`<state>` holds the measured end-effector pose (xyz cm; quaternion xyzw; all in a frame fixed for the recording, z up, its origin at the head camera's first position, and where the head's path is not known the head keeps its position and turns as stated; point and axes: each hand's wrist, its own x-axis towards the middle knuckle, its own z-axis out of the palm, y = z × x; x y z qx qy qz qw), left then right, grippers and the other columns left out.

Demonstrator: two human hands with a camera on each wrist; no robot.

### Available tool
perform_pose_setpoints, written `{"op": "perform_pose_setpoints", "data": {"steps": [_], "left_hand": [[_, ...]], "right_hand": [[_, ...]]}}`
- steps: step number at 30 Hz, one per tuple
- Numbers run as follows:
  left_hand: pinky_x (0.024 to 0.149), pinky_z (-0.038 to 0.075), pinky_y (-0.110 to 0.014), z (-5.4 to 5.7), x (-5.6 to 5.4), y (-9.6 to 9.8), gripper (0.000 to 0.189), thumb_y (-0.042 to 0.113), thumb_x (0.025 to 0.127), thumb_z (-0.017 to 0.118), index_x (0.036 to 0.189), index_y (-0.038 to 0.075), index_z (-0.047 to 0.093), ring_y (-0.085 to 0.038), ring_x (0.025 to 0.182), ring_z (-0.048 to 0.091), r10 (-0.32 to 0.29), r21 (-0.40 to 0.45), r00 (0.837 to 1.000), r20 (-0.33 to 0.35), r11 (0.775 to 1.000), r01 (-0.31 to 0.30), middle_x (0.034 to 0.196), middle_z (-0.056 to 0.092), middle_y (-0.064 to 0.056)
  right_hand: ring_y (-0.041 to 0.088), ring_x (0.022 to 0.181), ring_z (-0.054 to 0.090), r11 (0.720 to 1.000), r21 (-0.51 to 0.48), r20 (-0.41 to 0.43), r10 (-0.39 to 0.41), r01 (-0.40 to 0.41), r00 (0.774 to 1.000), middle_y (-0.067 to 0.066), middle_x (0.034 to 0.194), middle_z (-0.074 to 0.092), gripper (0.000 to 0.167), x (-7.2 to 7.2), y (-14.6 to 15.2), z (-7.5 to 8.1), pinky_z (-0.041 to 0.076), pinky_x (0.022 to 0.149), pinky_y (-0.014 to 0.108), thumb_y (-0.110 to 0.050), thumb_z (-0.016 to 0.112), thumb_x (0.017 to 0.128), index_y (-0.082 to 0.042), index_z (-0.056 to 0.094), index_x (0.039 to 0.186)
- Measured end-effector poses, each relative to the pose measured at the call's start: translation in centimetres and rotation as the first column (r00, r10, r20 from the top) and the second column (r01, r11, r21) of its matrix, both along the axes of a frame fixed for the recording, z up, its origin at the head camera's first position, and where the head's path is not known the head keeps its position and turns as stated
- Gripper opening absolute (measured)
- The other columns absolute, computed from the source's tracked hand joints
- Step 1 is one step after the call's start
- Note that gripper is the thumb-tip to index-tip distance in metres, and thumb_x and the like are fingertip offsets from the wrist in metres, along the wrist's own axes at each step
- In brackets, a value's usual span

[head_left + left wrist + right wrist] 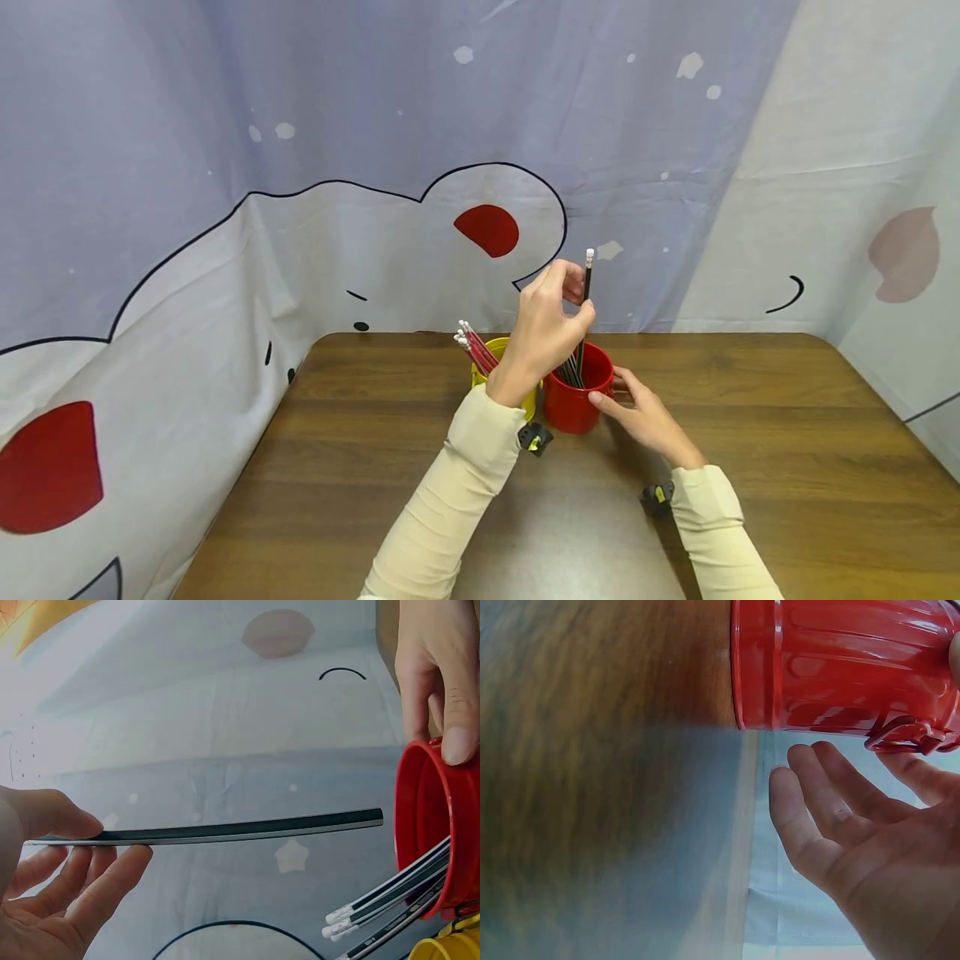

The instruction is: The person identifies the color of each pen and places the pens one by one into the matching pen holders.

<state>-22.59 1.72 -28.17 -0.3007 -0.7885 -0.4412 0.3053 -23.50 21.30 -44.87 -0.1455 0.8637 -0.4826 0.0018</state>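
My left hand pinches a black-and-white striped pencil between thumb and fingers, white eraser end up. Its flat lower end hangs just short of the mouth of a red bucket. Inside that bucket several similar striped pencils lean toward one side, erasers out. My right hand touches the bucket's right side, thumb against the rim. In the right wrist view, the fingers of that hand are loosely extended beside the bucket's wall, near its wire handle.
Close at the left of the red bucket stands a yellow bucket, partly behind my left wrist, with several red pencils in it. Both stand near the far edge of the wooden table. A printed curtain hangs behind.
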Motion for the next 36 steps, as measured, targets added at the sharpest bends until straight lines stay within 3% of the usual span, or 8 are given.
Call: {"op": "perform_pose_setpoints", "data": {"steps": [7,22,36], "left_hand": [[0.070,0.045,-0.010,0.0,-0.6,0.2,0.016,-0.003,0.077,0.058,0.091,0.001,0.053,-0.013,0.073,0.057,0.019,-0.026,1.000,-0.004,0.999,-0.019,0.081,0.056,-0.007],[0.069,0.046,-0.015,-2.5,-0.8,-0.2,0.017,-0.001,0.077,0.060,0.091,0.003,0.053,-0.014,0.074,0.056,0.095,-0.069,0.995,0.038,0.993,-0.092,0.081,0.056,-0.006],[0.067,0.047,-0.014,-4.8,-0.5,-0.4,0.018,-0.003,0.075,0.062,0.091,0.002,0.055,-0.014,0.073,0.056,0.107,-0.078,0.991,0.076,0.992,-0.101,0.080,0.057,-0.006]], "right_hand": [[0.034,0.110,0.053,1.000,0.001,-0.008,0.003,-0.003,1.000,0.013,0.123,0.055,0.058,0.1,0.0,0.0,0.043,0.091,0.050,-0.042,0.058,0.088,-0.016,0.037,0.136],[0.033,0.109,0.054,0.999,-0.019,-0.010,0.027,-0.027,1.000,0.014,0.123,0.055,0.058,0.0,-0.2,-0.2,0.043,0.092,0.050,-0.040,0.059,0.088,-0.015,0.037,0.136],[0.031,0.107,0.056,1.000,-0.016,-0.008,0.018,-0.018,1.000,0.012,0.120,0.057,0.057,0.1,-0.4,-0.3,0.045,0.090,0.047,-0.042,0.060,0.087,-0.020,0.037,0.135]]}}
